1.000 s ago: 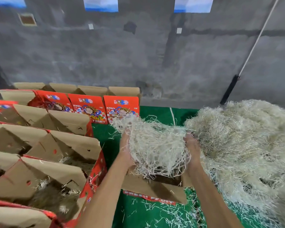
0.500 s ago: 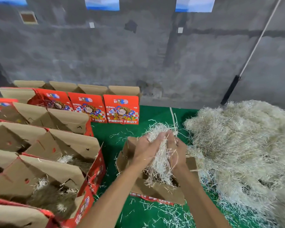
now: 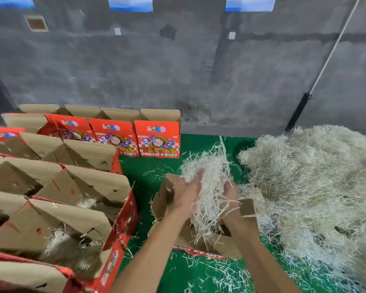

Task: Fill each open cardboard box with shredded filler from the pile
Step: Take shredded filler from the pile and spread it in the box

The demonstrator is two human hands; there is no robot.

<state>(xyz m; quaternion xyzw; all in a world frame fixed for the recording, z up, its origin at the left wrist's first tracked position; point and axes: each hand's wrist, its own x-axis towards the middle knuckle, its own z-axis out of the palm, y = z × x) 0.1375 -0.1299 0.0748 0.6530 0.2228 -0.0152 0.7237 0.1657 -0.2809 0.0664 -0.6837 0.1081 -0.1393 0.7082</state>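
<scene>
Here, at the lower centre of the frame, an open brown cardboard box with a red printed side [image 3: 218, 247] stands on the green mat [image 3: 156, 269], flaps up. Above its mouth the left hand [image 3: 188, 195] and the right hand [image 3: 230, 195] press toward each other, fingers curled round a wad of pale shredded paper filler [image 3: 209, 182] clamped between them. The wad's lower strands hang down into the box opening, and its top fans out above the hands. How full that box is inside cannot be told; the arms and the wad cover most of it.

Filling the right side of the frame lies the big heap of the same pale shredded filler [image 3: 317, 187], its edge just beside the box. Loose strands are scattered on the mat near the bottom edge.

Along the left side stand rows of open red-and-brown cardboard boxes [image 3: 57, 218], flaps raised. The nearest, at lower left, have tufts of filler showing inside. Further back, at centre left against the grey concrete wall [image 3: 178, 70], a row of red boxes printed FRESH FRUIT [image 3: 156, 140] stands upright; their contents are hidden.
</scene>
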